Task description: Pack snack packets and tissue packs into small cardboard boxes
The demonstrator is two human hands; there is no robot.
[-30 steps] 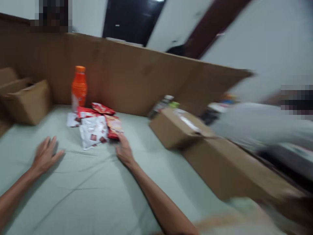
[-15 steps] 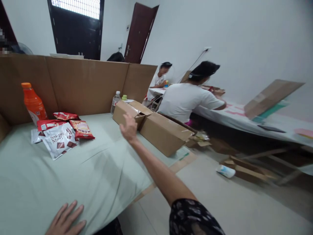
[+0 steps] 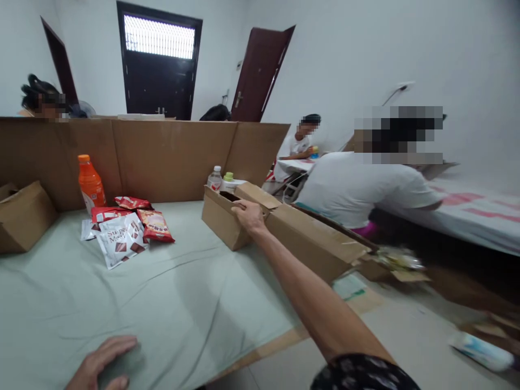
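My right hand (image 3: pixel 249 215) reaches out and grips the top edge of a small open cardboard box (image 3: pixel 221 219) at the table's far right, fingers curled over its rim. My left hand (image 3: pixel 102 365) rests on the pale green cloth (image 3: pixel 134 303) at the near edge, fingers loosely bent, holding nothing. Several snack packets (image 3: pixel 125 230) lie in a heap to the left of the box, with an orange drink bottle (image 3: pixel 91 184) standing behind them.
A cardboard wall (image 3: pixel 170 157) runs along the table's back. Another brown box (image 3: pixel 22 216) sits at the far left, a long carton (image 3: pixel 317 244) lies right of the small box. A clear bottle (image 3: pixel 214 179) stands behind it. People work at a table to the right.
My right hand left the snack packets, swung right and took hold of the small box's rim. My left hand slid back to the near edge. The view turned right.
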